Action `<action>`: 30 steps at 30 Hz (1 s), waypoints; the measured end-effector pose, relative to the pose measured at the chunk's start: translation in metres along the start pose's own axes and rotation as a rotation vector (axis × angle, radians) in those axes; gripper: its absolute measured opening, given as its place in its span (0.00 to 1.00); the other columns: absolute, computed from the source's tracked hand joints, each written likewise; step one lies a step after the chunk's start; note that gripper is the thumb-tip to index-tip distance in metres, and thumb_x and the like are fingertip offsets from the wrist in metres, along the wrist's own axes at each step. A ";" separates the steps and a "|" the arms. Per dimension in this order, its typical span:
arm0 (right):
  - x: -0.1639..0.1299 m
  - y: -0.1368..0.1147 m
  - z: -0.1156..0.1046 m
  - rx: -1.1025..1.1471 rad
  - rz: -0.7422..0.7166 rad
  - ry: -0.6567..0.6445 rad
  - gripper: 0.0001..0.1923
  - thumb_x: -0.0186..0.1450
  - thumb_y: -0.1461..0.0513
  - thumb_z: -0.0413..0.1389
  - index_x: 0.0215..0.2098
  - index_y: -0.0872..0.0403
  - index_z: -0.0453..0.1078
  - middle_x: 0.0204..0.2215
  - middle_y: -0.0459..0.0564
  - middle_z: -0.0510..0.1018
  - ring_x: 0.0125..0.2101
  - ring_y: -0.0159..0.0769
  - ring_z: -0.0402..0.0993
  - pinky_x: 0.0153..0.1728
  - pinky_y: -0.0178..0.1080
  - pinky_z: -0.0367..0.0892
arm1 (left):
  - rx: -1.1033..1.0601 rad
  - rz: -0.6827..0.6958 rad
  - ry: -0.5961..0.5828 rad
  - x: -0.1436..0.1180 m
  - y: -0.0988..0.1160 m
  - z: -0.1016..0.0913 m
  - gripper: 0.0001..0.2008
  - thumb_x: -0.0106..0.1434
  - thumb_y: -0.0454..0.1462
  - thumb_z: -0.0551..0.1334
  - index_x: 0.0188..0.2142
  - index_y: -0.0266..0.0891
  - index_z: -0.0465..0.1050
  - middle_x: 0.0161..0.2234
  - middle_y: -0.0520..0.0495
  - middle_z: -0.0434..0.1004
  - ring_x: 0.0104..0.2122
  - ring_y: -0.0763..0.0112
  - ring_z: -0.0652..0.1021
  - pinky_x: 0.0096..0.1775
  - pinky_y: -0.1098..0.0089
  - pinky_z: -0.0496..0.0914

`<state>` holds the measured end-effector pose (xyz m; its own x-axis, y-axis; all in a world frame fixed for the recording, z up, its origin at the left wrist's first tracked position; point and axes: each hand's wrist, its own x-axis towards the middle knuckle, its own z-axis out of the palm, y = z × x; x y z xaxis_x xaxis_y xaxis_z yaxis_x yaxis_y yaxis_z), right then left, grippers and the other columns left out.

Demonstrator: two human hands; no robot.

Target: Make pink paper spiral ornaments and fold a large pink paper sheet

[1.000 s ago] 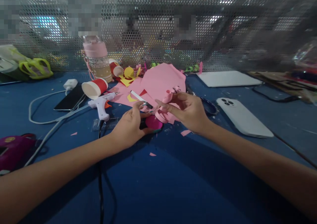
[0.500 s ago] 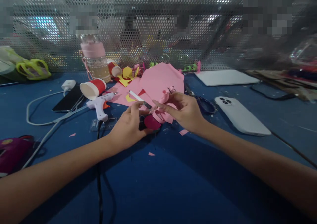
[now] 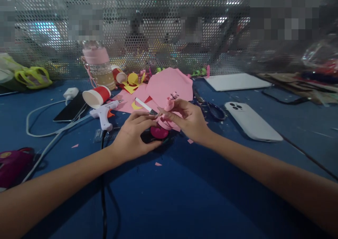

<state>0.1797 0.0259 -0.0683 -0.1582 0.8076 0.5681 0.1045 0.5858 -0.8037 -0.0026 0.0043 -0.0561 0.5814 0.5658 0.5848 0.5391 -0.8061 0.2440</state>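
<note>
A pink paper craft [image 3: 166,123] with a curled upper part and dark lines stands between my hands. Its lower end shows a round dark-pink face [image 3: 159,132]. My left hand [image 3: 133,133] grips this lower end, fingers at the top and thumb beneath. My right hand [image 3: 190,121] pinches the craft higher up, thumb and fingertips closed on the pink paper close to my left fingertips. A white marker [image 3: 144,105] with a dark tip lies just behind. Large pink paper [image 3: 170,84] spreads out beyond my hands.
Left of my hands lie a white glue gun [image 3: 102,114] with a black cord, a red-and-white paper cup [image 3: 97,96] and a dark phone [image 3: 70,108]. A bottle [image 3: 99,68] stands behind. Right are dark-blue scissors [image 3: 215,111], a white phone [image 3: 252,122] and a white sheet [image 3: 237,82].
My left fingers have lowered and flattened over the craft's lower end. My right hand keeps its pinch. The whole view has shifted slightly.
</note>
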 end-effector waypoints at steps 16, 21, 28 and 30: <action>0.000 -0.002 0.001 0.029 0.047 0.042 0.13 0.57 0.55 0.56 0.37 0.52 0.63 0.36 0.48 0.72 0.37 0.33 0.71 0.39 0.39 0.67 | -0.058 -0.058 -0.206 0.000 -0.001 0.003 0.15 0.52 0.37 0.62 0.41 0.39 0.72 0.39 0.47 0.77 0.45 0.61 0.69 0.46 0.58 0.65; -0.014 -0.007 -0.009 -0.171 -0.132 0.234 0.09 0.62 0.59 0.49 0.40 0.52 0.60 0.38 0.52 0.69 0.40 0.36 0.68 0.40 0.43 0.65 | -0.054 -0.084 -0.173 -0.002 0.000 0.002 0.15 0.52 0.37 0.62 0.41 0.40 0.72 0.39 0.47 0.77 0.44 0.61 0.69 0.44 0.57 0.66; -0.036 -0.025 -0.022 -0.512 -0.462 0.032 0.07 0.57 0.68 0.48 0.32 0.52 0.62 0.25 0.50 0.69 0.29 0.37 0.67 0.30 0.43 0.65 | -0.025 -0.099 -0.207 -0.002 0.001 0.001 0.15 0.53 0.38 0.62 0.42 0.43 0.72 0.41 0.49 0.76 0.47 0.59 0.68 0.46 0.56 0.65; -0.035 -0.030 -0.022 -0.562 -0.577 -0.133 0.08 0.56 0.70 0.48 0.31 0.53 0.63 0.24 0.50 0.71 0.29 0.38 0.68 0.30 0.42 0.66 | -0.015 -0.105 -0.222 -0.002 0.001 0.001 0.16 0.53 0.39 0.62 0.43 0.44 0.71 0.43 0.49 0.75 0.49 0.59 0.67 0.48 0.56 0.63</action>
<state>0.2039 -0.0186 -0.0604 -0.4496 0.3741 0.8111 0.4421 0.8822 -0.1618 -0.0024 0.0022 -0.0580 0.6432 0.6694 0.3717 0.5954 -0.7425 0.3069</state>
